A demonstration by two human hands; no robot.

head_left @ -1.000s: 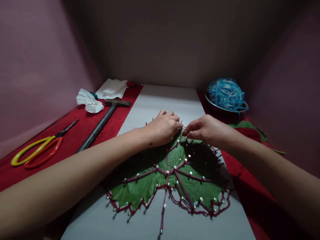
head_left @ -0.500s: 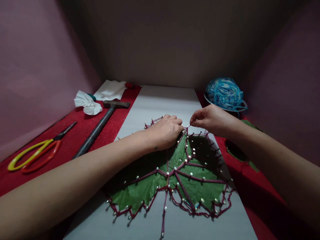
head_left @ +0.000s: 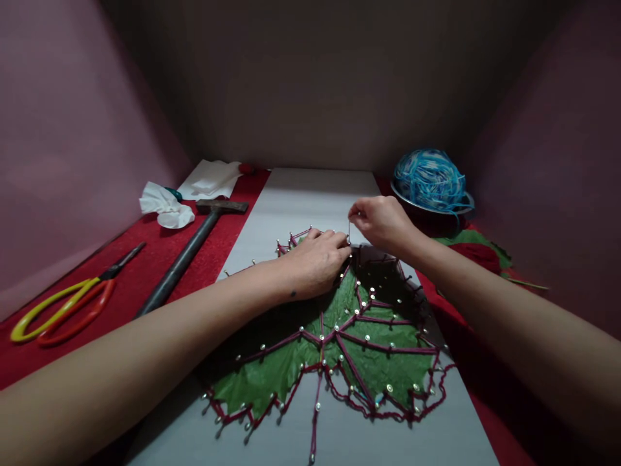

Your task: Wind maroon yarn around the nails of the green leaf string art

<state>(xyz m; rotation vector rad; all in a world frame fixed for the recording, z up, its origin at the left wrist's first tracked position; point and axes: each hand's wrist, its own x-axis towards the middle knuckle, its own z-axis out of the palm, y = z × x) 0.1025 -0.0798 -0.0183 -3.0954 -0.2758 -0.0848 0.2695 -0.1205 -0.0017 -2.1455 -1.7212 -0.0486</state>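
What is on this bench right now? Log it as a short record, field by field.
Left hand: left hand rests on the far part of the green leaf, fingers bent.
Right hand: right hand pinches a thin dark red yarn strand above the leaf's far edge.
Board: white board bears the leaf, ringed by nails.
Left side: hammer, scissors, tissue.
Right side: blue yarn ball in a bowl.

No text, label, brand or number can be read anywhere here.
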